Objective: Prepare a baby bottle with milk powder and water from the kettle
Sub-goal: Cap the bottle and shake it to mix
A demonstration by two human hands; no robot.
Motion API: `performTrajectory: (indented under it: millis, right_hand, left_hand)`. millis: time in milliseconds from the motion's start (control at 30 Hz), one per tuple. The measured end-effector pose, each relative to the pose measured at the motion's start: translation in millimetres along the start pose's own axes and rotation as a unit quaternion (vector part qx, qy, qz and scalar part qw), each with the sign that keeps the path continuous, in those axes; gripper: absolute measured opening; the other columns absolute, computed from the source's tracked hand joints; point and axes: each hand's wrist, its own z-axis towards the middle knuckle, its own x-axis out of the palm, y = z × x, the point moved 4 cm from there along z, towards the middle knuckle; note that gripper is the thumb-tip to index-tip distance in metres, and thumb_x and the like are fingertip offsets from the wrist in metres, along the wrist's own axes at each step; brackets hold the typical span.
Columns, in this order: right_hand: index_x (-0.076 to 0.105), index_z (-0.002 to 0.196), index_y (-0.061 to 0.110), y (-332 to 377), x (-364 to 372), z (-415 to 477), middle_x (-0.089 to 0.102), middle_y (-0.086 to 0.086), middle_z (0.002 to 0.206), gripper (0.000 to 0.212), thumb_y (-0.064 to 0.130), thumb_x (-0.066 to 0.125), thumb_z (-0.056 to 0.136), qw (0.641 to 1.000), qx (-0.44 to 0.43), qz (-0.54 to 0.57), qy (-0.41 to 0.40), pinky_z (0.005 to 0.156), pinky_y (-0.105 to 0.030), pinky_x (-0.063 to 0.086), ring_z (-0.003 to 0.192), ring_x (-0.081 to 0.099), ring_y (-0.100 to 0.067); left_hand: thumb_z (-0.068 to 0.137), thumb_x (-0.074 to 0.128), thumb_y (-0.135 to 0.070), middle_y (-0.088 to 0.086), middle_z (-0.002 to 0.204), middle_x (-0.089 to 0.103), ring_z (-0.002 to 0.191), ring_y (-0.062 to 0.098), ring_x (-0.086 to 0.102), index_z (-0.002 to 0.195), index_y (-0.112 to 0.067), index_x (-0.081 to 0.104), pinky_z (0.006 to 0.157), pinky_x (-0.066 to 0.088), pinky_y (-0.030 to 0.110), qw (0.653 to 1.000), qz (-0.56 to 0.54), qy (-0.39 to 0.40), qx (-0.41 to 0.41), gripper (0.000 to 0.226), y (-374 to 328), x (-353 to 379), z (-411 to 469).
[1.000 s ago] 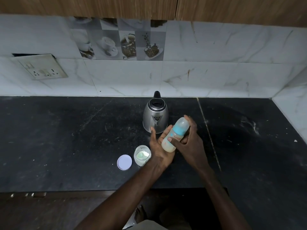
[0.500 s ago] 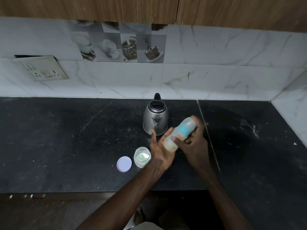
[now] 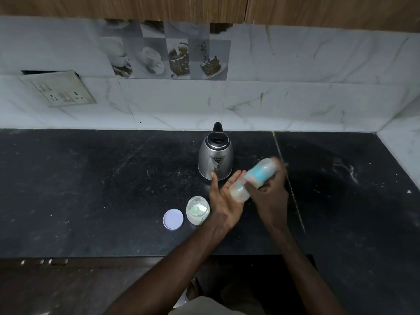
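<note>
The blurred baby bottle (image 3: 252, 181) tilts cap-end far-right above the black counter (image 3: 91, 189), the right hand (image 3: 269, 196) curled round its middle and its base against the flat, straight-fingered left hand (image 3: 223, 201), just near of the steel kettle (image 3: 216, 159), with an open powder jar (image 3: 197, 210) and loose lid (image 3: 173, 219) at left.

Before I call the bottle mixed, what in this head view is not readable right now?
Baby bottle, head view: motion blur smears its teat end; cap seating and milk level unreadable.
Right hand, head view: its grip covers the bottle's middle; fingers blurred.
Kettle, head view: closed lid hides the water level.
Powder jar, head view: too small and dim to judge powder left.
</note>
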Motion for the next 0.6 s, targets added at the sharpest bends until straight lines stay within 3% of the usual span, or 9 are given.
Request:
performTrajectory:
  millis: [67, 133, 200, 300, 367, 433, 500, 600]
  right_hand:
    - [0.034, 0.152, 0.05, 1, 10, -5, 0.068, 0.021, 0.126, 0.099, 0.046, 0.093, 0.073, 0.996, -0.03, -0.026, 0.085, 0.081, -0.012, 0.058, 0.101, 0.072, 0.004]
    - [0.033, 0.153, 0.052, 3, 11, -2, 0.064, 0.032, 0.128, 0.097, 0.045, 0.093, 0.076, 0.991, -0.056, -0.023, 0.118, 0.081, -0.01, 0.056, 0.103, 0.071, 0.002]
    - [0.032, 0.154, 0.053, 9, 9, 5, 0.065, 0.026, 0.131, 0.09, 0.047, 0.086, 0.083, 0.988, -0.072, -0.028, 0.135, 0.082, -0.015, 0.058, 0.105, 0.072, -0.002]
    - [0.029, 0.155, 0.055, 14, 6, 11, 0.069, 0.017, 0.124, 0.08, 0.047, 0.078, 0.092, 0.978, -0.091, -0.047, 0.183, 0.079, -0.027, 0.063, 0.1, 0.074, -0.007]
    - [0.026, 0.155, 0.059, 17, 2, 18, 0.07, 0.019, 0.115, 0.08, 0.045, 0.075, 0.094, 0.967, -0.1, -0.067, 0.225, 0.076, -0.028, 0.063, 0.094, 0.074, -0.01]
    - [0.024, 0.154, 0.062, 19, -3, 25, 0.069, 0.019, 0.115, 0.08, 0.042, 0.074, 0.095, 0.955, -0.113, -0.093, 0.259, 0.077, -0.029, 0.064, 0.092, 0.074, -0.01]
    - [0.024, 0.152, 0.065, 21, -6, 32, 0.066, 0.016, 0.125, 0.079, 0.041, 0.073, 0.095, 0.946, -0.122, -0.111, 0.278, 0.078, -0.03, 0.063, 0.092, 0.072, -0.008]
    - [0.026, 0.152, 0.063, 23, -5, 35, 0.064, 0.017, 0.136, 0.082, 0.04, 0.077, 0.092, 0.94, -0.114, -0.087, 0.309, 0.078, -0.016, 0.058, 0.103, 0.071, -0.002]
  left_hand:
    - [0.085, 0.059, -0.075, 0.026, 0.143, 0.062, 0.139, 0.042, 0.056, 0.143, 0.0, 0.057, 0.124, 0.037, 0.053, 1.0, -0.01, 0.01, -0.017, 0.095, 1, 4, 0]
    - [0.087, 0.056, -0.076, 0.027, 0.145, 0.06, 0.138, 0.042, 0.056, 0.146, -0.001, 0.055, 0.124, 0.037, 0.053, 0.999, -0.024, 0.019, -0.015, 0.095, -1, 7, 0]
    - [0.089, 0.052, -0.076, 0.027, 0.146, 0.059, 0.137, 0.041, 0.057, 0.147, -0.001, 0.055, 0.12, 0.042, 0.049, 0.999, -0.037, 0.027, -0.013, 0.095, -4, 7, 1]
    - [0.091, 0.05, -0.076, 0.025, 0.139, 0.065, 0.12, 0.037, 0.069, 0.139, -0.001, 0.063, 0.096, 0.061, 0.041, 0.999, -0.039, 0.023, -0.011, 0.09, -8, 8, 2]
    - [0.092, 0.05, -0.075, 0.024, 0.131, 0.07, 0.11, 0.035, 0.074, 0.127, -0.001, 0.073, 0.087, 0.063, 0.038, 0.999, -0.044, 0.023, -0.009, 0.084, -9, 8, 4]
    - [0.092, 0.051, -0.074, 0.023, 0.125, 0.073, 0.105, 0.033, 0.076, 0.118, -0.002, 0.078, 0.089, 0.062, 0.038, 0.998, -0.051, 0.022, -0.009, 0.081, -9, 5, 5]
    - [0.091, 0.054, -0.073, 0.024, 0.125, 0.072, 0.105, 0.033, 0.074, 0.12, -0.001, 0.076, 0.095, 0.058, 0.038, 0.998, -0.056, 0.017, -0.013, 0.081, -9, 4, 6]
    - [0.089, 0.058, -0.073, 0.025, 0.127, 0.071, 0.105, 0.034, 0.072, 0.128, -0.001, 0.07, 0.093, 0.057, 0.039, 0.998, -0.057, 0.011, -0.016, 0.082, -9, 5, 5]
